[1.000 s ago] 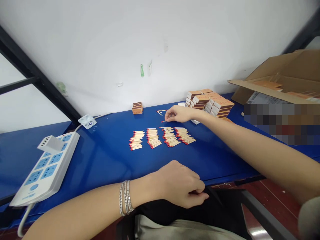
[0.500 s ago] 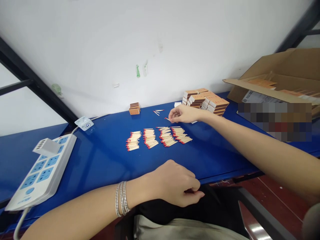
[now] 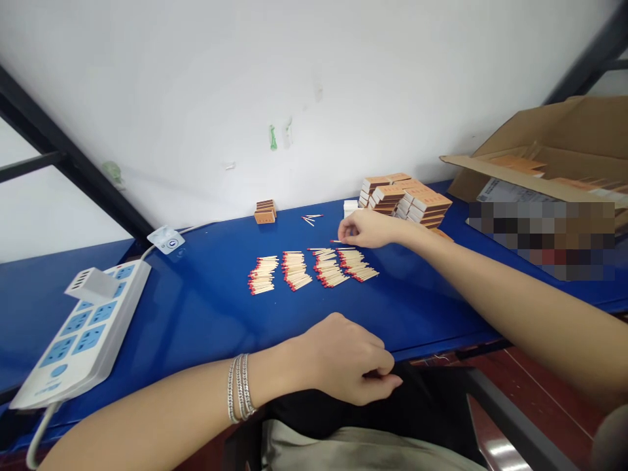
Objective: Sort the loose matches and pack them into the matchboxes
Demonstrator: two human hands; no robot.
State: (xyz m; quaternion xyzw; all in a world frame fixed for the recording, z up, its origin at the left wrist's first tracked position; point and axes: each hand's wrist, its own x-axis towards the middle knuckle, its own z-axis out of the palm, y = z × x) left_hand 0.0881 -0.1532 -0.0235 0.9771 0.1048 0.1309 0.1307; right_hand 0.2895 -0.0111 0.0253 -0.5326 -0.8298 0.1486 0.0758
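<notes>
My right hand reaches over the blue table and pinches one red-tipped match just above the far end of the rightmost match row. Several rows of matches lie side by side in the middle of the table. My left hand, with silver bracelets on the wrist, rests at the near table edge with its fingers curled together; what they hold, if anything, is hidden. A few loose matches lie farther back.
Stacks of orange matchboxes stand behind my right hand; a small stack sits by the wall. An open cardboard box is at the right. A white and blue power strip with a charger lies at the left.
My right hand has brought the match from near the loose matches down and right, to the top of the rightmost row. My left hand has stayed in place.
</notes>
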